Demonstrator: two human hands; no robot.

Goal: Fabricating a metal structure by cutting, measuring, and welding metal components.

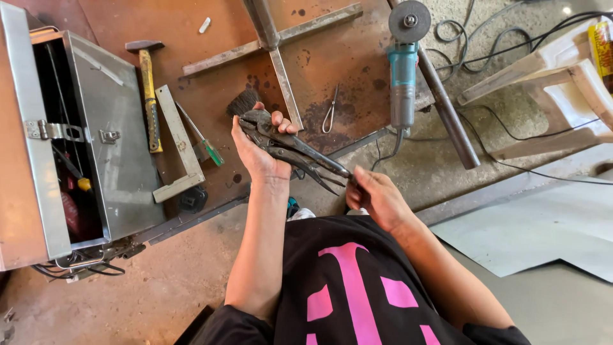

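My left hand (257, 153) is wrapped around the head end of the locking pliers (290, 148), holding them up over the rusty counter (332, 57). My right hand (377, 195) pinches the tail of the handles, fingers closed on it. Angle grinder (403, 70) lies just beyond, hammer (148, 89) and open metal toolbox (96, 140) off to my left.

My left hand (255, 153) holds locking pliers (290, 148); toolbox (108, 128) lies left, angle grinder (403, 76) right, hammer (149, 89) between.
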